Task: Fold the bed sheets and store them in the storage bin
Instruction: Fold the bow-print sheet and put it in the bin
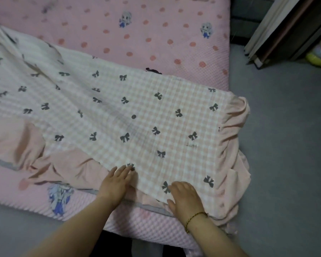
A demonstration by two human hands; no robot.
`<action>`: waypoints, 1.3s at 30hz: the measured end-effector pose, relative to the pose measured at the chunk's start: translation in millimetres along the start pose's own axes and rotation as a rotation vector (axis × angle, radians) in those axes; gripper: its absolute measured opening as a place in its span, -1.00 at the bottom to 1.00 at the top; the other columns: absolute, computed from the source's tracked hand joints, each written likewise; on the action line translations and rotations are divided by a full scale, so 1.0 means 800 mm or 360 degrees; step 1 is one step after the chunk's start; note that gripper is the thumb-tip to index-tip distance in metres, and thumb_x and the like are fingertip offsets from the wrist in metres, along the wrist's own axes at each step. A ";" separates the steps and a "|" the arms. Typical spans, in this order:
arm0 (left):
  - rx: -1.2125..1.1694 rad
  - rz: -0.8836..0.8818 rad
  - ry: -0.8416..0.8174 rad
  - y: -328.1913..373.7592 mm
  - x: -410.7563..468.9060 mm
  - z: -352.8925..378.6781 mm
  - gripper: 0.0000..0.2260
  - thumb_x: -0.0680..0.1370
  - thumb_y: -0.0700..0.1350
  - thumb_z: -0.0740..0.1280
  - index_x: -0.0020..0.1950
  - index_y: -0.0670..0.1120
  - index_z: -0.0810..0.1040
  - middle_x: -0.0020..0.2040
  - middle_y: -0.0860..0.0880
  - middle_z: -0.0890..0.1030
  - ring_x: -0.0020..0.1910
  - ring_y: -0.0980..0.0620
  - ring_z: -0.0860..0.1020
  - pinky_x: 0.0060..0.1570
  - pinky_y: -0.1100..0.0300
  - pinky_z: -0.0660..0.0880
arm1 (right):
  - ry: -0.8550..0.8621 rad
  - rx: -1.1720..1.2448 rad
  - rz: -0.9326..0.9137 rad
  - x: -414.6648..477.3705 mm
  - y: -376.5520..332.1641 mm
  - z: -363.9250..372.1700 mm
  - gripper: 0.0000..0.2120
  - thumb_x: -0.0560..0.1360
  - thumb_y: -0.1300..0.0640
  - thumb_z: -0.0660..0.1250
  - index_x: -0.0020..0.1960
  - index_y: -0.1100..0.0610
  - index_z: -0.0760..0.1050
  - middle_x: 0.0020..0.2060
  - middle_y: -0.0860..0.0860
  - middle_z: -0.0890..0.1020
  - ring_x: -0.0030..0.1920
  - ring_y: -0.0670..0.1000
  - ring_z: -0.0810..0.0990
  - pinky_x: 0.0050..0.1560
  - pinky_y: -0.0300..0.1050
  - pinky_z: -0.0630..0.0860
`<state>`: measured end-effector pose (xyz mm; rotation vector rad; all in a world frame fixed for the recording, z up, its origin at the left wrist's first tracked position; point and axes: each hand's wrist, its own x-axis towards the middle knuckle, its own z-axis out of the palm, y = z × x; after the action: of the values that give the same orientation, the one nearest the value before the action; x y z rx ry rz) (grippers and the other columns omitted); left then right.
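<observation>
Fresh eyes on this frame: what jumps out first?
A checked sheet printed with dark bows lies spread across the pink dotted bed, filling the middle of the view. Its pink ruffle spills over the bed's right edge toward the grey floor. At the near edge the left hand presses flat on the sheet, and the right hand rests on it beside it.
</observation>
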<state>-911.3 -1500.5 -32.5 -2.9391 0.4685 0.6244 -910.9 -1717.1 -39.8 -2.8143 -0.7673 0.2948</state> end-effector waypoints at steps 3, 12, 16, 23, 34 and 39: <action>-0.0045 -0.0105 -0.0087 -0.070 0.010 0.004 -0.48 0.49 -0.23 0.28 0.44 -0.20 0.27 0.45 -0.21 0.27 0.42 -0.09 0.31 0.37 0.05 0.25 | 0.0071 0.0130 -0.0080 0.057 -0.059 0.028 -0.57 -0.13 -0.14 0.62 -0.31 -0.05 0.61 -0.36 -0.17 0.59 -0.38 -0.16 0.57 -0.29 -0.42 0.50; 0.0072 0.0036 -0.0230 -0.224 0.056 0.015 -0.52 0.65 -0.15 -0.05 0.53 -0.01 -0.16 0.55 -0.02 -0.15 0.52 0.01 -0.12 0.45 0.12 -0.19 | 0.0357 0.0082 0.0273 0.159 -0.147 0.096 -0.67 0.14 0.23 0.30 -0.10 0.14 0.37 -0.31 0.04 0.61 -0.20 0.03 0.32 -0.23 -0.19 0.59; -0.0172 -0.0129 -0.0028 -0.268 0.066 0.022 -0.57 0.62 -0.09 -0.05 0.51 0.00 0.12 0.54 -0.01 0.07 0.51 0.02 0.05 0.44 0.12 -0.07 | 0.0270 -0.0046 0.0443 0.163 -0.152 0.092 -0.61 0.26 0.27 0.02 -0.27 0.19 0.63 -0.30 0.09 0.65 -0.21 0.12 0.56 -0.23 -0.08 0.63; -0.0173 0.0014 0.0487 -0.311 0.013 0.002 -0.60 0.28 -0.26 0.13 -0.01 -0.24 0.65 -0.07 -0.22 0.67 -0.13 -0.24 0.66 -0.16 -0.17 0.54 | 0.0556 0.0011 0.0462 0.148 -0.169 0.071 -0.61 0.39 0.35 0.04 -0.15 0.26 0.66 -0.12 0.15 0.69 0.01 0.17 0.58 0.03 -0.01 0.53; -0.0300 -0.0231 0.0261 -0.265 -0.104 0.067 -0.62 0.26 -0.35 0.36 0.08 -0.24 0.63 0.05 -0.22 0.64 -0.03 -0.19 0.65 -0.06 -0.11 0.54 | -0.0075 -0.0043 0.0201 0.068 -0.182 0.090 -0.50 0.53 0.43 -0.02 -0.08 0.10 0.66 -0.13 0.04 0.70 -0.16 0.06 0.70 0.07 -0.25 0.49; -0.0251 -0.0349 -0.0130 -0.259 -0.084 0.074 -0.56 0.64 -0.12 0.05 0.52 -0.01 0.08 0.53 -0.01 0.08 0.50 0.06 0.08 0.44 0.19 -0.05 | -0.0471 -0.0008 0.0392 0.083 -0.181 0.076 -0.47 0.42 0.50 0.06 0.37 0.29 0.33 0.40 0.15 0.31 0.38 0.13 0.35 0.36 -0.15 0.28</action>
<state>-926.6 -1275.7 -51.9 -3.0361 0.0902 0.7808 -938.7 -1552.0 -71.0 -2.9066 -0.4702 0.7631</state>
